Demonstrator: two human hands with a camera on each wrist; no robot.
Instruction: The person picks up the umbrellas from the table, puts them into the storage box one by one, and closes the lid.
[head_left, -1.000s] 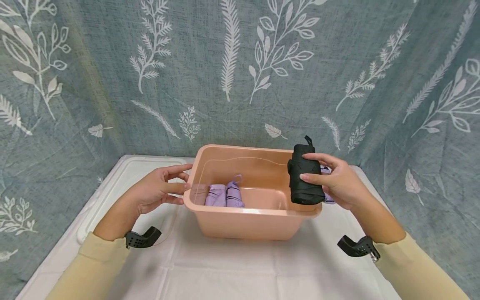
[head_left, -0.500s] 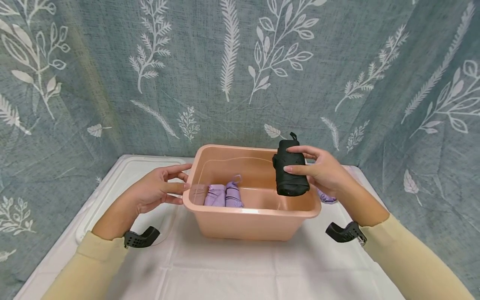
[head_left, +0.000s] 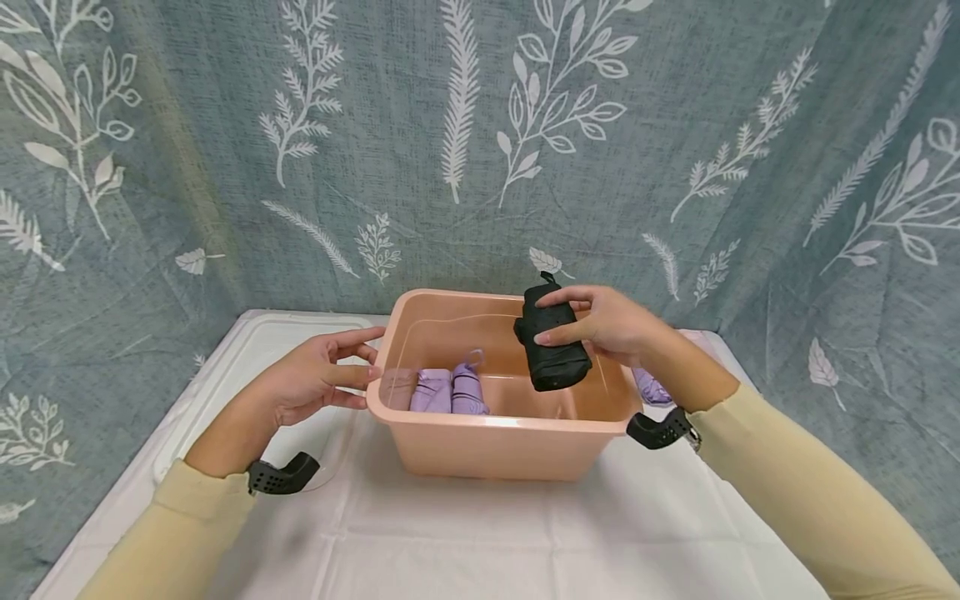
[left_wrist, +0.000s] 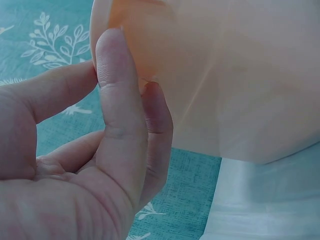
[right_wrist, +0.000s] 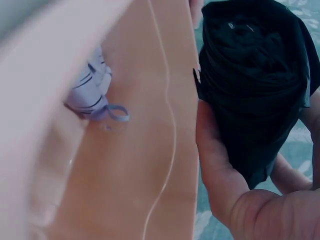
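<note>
My right hand (head_left: 611,321) holds a black folded umbrella (head_left: 553,342) with a short loop on top, tilted above the right part of a peach plastic tub (head_left: 495,450). In the right wrist view the bunched fabric end of the umbrella (right_wrist: 255,75) faces the camera, with thumb and fingers around it. My left hand (head_left: 315,379) grips the tub's left rim; in the left wrist view the thumb (left_wrist: 117,75) lies on the rim. Inside the tub at the left lie two lilac rolled fabric bundles (head_left: 450,393), one with a loop.
A flat white lid (head_left: 277,333) lies on the left of the white-covered table (head_left: 450,542). Another lilac item (head_left: 651,387) sits right of the tub, partly hidden by my right arm. A leaf-patterned curtain (head_left: 450,167) hangs close behind.
My right hand has moved left with the black umbrella, from over the tub's right rim to inside its outline, and the umbrella has tilted. The left hand and the tub stay put.
</note>
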